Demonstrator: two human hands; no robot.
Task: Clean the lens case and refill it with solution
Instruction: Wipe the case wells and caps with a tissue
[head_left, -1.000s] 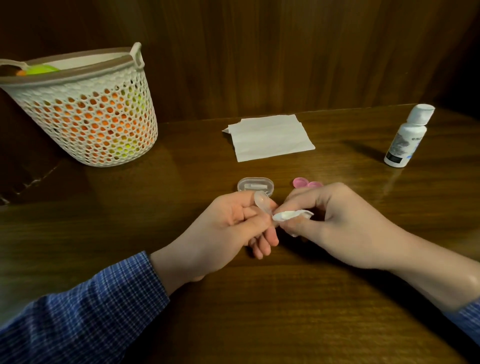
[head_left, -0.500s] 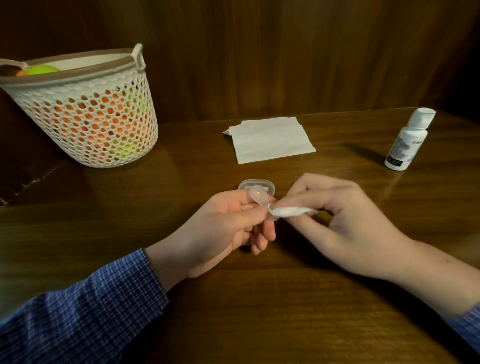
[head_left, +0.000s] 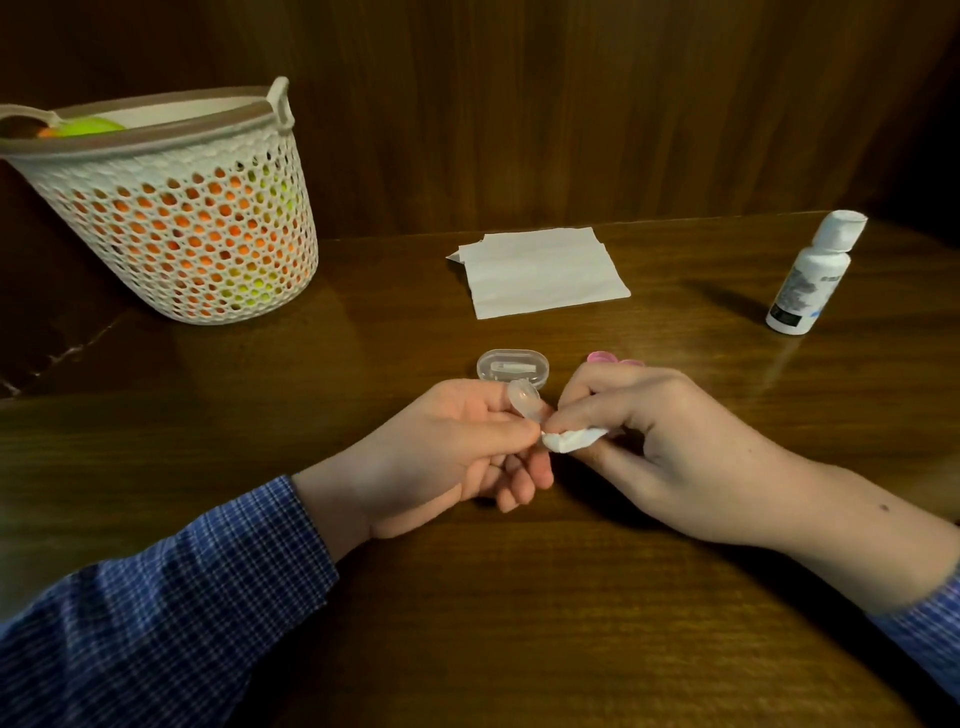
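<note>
My left hand (head_left: 452, 447) pinches a small clear lens case (head_left: 524, 404) between thumb and fingers, just above the wooden table (head_left: 519, 623). My right hand (head_left: 660, 447) pinches a crumpled white tissue wad (head_left: 571, 440), whose tip meets the case's lower end. Two pink caps (head_left: 602, 357) lie on the table behind my right hand, partly hidden by its knuckles. The white solution bottle (head_left: 810, 275) stands upright with its cap on at the far right.
A clear oval box (head_left: 512, 367) with a white item inside lies just behind my left hand. Folded white tissue sheets (head_left: 545, 270) lie further back. A white mesh basket (head_left: 176, 208) holding orange and yellow things stands at the back left, before a wooden wall.
My right hand has rolled back with its fingers curled down and the tissue wad pressed against the case's lower end. The pink caps show again behind it. My left hand keeps its hold.
</note>
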